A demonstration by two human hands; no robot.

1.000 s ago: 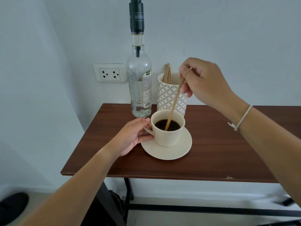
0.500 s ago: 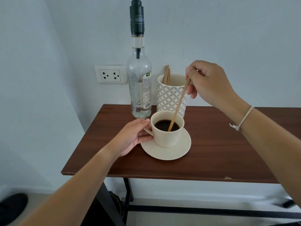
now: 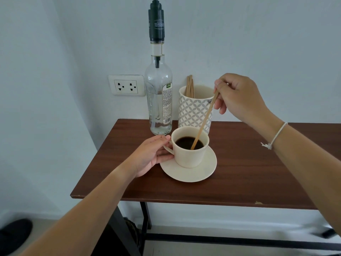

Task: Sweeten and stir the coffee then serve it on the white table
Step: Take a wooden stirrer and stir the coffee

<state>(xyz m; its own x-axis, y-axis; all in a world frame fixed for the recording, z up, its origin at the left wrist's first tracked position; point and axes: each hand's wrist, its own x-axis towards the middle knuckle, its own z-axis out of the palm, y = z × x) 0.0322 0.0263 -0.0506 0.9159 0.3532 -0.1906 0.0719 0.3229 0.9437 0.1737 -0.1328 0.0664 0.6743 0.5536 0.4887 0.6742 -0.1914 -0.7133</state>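
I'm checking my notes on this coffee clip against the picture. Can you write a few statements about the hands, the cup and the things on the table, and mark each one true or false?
1. The right hand holds a wooden stirrer with its lower end in the coffee. True.
2. The cup stands directly on the brown table. False: it stands on a saucer.
3. The left hand is at the cup's handle. True.
4. The syrup bottle lies on its side. False: it stands upright behind the cup.
5. The patterned holder is empty. False: more wooden sticks stand in it.
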